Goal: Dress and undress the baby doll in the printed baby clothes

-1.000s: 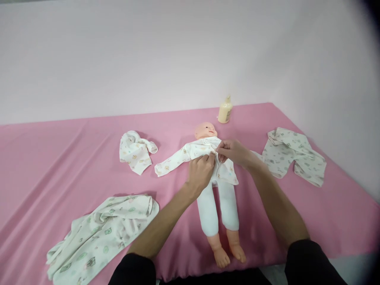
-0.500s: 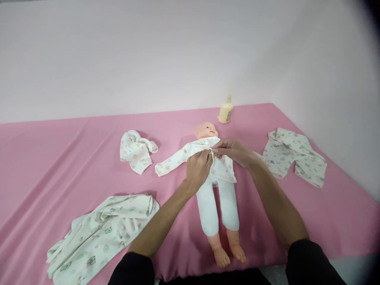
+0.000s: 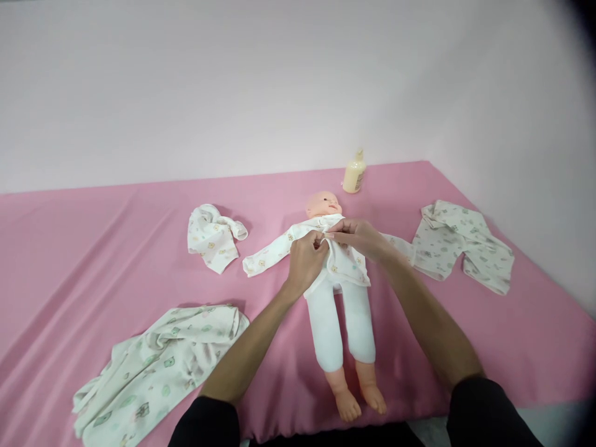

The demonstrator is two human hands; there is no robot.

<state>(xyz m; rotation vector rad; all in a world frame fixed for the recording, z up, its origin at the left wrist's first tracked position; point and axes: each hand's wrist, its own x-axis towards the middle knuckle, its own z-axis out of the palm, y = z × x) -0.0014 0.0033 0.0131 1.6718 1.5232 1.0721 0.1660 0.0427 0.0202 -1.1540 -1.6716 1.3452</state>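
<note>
A baby doll (image 3: 345,323) lies on its back, wearing a white printed shirt (image 3: 348,264) and white leggings. Its head points away from me and its feet toward me. On the chest, my left hand (image 3: 306,257) pinches the front edge of the shirt. My right hand (image 3: 358,237) comes in from the other side, fingertips closed on the same edge, touching or nearly touching the left ones. What lies between the fingertips, perhaps a fastening, is too small to make out. Both sleeves are stretched out sideways.
A pink sheet (image 3: 153,261) covers the bed. A pump bottle (image 3: 354,174) stands beyond the doll's head. Printed baby garments lie around: a small crumpled one (image 3: 214,239) left, shorts or pants (image 3: 465,245) right, a larger cloth (image 3: 158,372) front left. A pale wall (image 3: 233,93) borders the back.
Both hands have shifted slightly left along the shirt front. The shirt edge under the left hand is lifted more, and more of the right sleeve shows past my right wrist.
</note>
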